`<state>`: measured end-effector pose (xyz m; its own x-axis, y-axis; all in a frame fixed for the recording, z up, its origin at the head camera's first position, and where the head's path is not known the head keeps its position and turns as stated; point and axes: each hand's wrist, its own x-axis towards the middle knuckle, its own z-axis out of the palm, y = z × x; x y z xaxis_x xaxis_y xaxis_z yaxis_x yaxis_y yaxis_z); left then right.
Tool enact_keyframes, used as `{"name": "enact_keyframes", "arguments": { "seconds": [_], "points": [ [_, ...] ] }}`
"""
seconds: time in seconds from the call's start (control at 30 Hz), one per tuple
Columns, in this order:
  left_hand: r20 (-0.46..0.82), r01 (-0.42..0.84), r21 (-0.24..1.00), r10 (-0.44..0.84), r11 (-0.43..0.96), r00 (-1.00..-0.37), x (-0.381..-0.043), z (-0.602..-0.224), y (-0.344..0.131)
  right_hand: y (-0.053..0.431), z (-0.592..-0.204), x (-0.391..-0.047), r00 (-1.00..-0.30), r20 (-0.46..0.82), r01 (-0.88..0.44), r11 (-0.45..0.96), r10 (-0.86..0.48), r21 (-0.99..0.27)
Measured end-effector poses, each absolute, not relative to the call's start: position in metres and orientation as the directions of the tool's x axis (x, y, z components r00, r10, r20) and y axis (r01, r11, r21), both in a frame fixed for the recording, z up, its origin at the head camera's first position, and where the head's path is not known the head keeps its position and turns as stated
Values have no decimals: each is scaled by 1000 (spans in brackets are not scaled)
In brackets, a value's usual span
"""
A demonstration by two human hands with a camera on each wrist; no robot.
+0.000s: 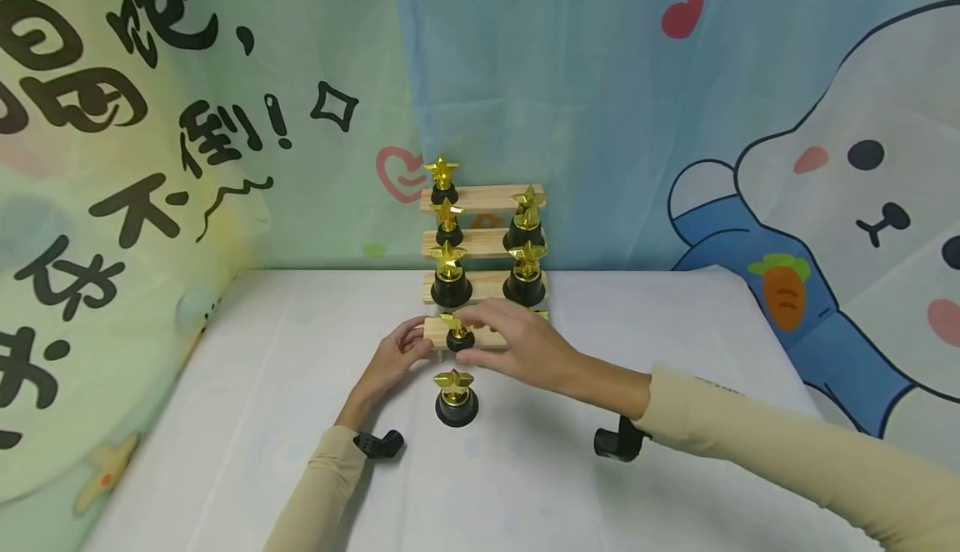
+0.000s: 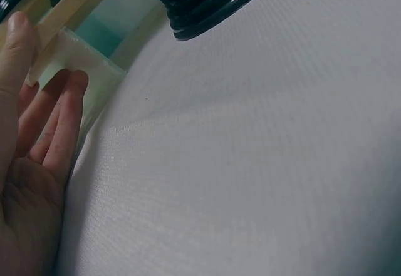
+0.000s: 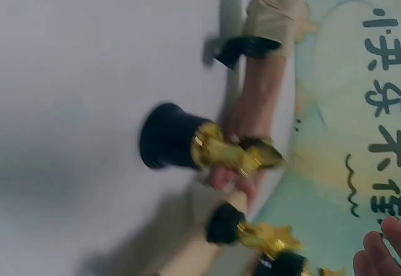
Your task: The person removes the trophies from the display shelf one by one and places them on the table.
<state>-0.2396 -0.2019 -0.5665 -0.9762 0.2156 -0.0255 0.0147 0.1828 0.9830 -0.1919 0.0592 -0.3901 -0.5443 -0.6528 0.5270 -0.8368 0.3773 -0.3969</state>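
Note:
A stepped wooden display stand [image 1: 483,242] carries several gold star trophies on black bases. At the left end of its lowest step is my left hand [image 1: 401,352]; in the left wrist view the thumb [image 2: 19,38] lies along the wood and the fingers [image 2: 66,113] rest at the translucent side panel [image 2: 88,69]. My right hand [image 1: 517,339] reaches over that step, thumb and fingers spread either side of a small star trophy [image 1: 460,338]. The right wrist view shows its fingertips [image 3: 379,254] apart from the trophies. Another star trophy [image 1: 456,399] stands upright on the table before the stand.
A white cloth [image 1: 637,327] covers the table. Behind the stand hangs a printed backdrop [image 1: 585,77] with a cartoon animal and lettering. Larger trophies [image 1: 527,273] stand at the right of the upper steps. Black wrist cameras [image 1: 618,442] stick out below the sleeves.

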Motion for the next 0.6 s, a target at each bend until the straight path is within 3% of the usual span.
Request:
{"name": "enact_keyframes", "arguments": {
  "seconds": [0.37,0.47,0.6],
  "points": [
    [-41,-2,985,226,170,-973,-239,-565,-207,46,-339,-248,-438,618,-887,426,-653,-179],
    [-35,4,986,228,167,-973,-239,-565,-206,37,-321,-272,-516,565,-842,504,-644,-195],
    [-28,10,986,220,169,-975,-241,-567,-202,27,-297,-306,-694,389,-711,661,-605,-240]
  ]
}}
